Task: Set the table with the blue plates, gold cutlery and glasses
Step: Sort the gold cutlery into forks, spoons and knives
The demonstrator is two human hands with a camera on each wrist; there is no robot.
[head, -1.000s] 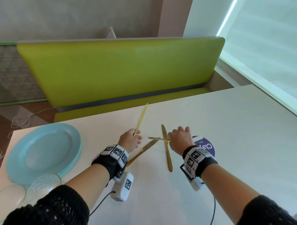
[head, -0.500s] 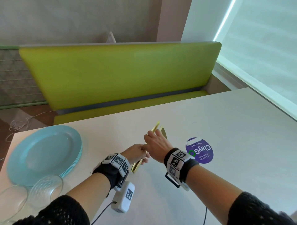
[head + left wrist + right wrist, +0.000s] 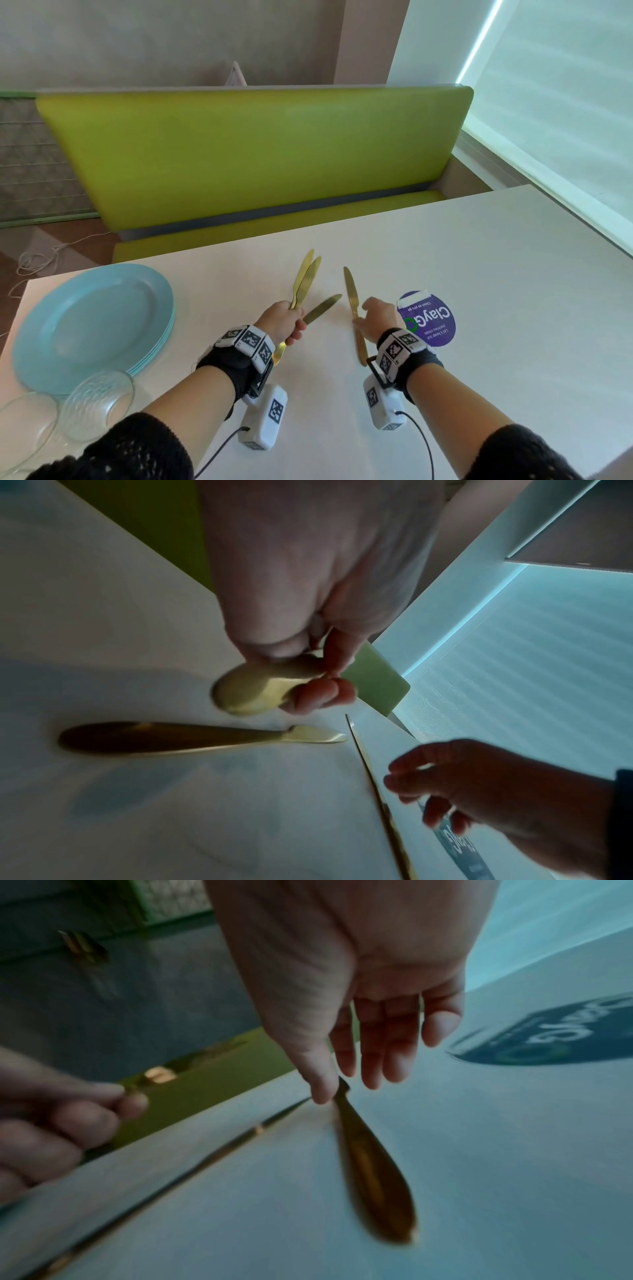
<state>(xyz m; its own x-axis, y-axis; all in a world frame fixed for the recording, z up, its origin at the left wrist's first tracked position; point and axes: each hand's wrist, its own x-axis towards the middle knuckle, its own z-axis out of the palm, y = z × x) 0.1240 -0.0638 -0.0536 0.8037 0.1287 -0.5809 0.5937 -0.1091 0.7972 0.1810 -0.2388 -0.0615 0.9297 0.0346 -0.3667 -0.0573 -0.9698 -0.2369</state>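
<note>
- White table [image 3: 445,274] carries stacked blue plates [image 3: 92,325] and glasses [image 3: 99,404] at left, unmoved.
- Left hand [image 3: 282,323] now grips two gold knives [image 3: 305,279].
- Right hand [image 3: 375,320], fingers relaxed, has left them and touches a lying knife [image 3: 351,294].

Head cam looks down and forward over white table [image 3: 445,274] toward green bench [image 3: 257,154]. Wrist cams sit low, super close under each palm, facing fingers. All three share gold knives [image 3: 351,294] mid-table.

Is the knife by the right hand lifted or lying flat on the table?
Flat. The knife lies full length on the table; the right hand only touches it with straight fingers.
</note>
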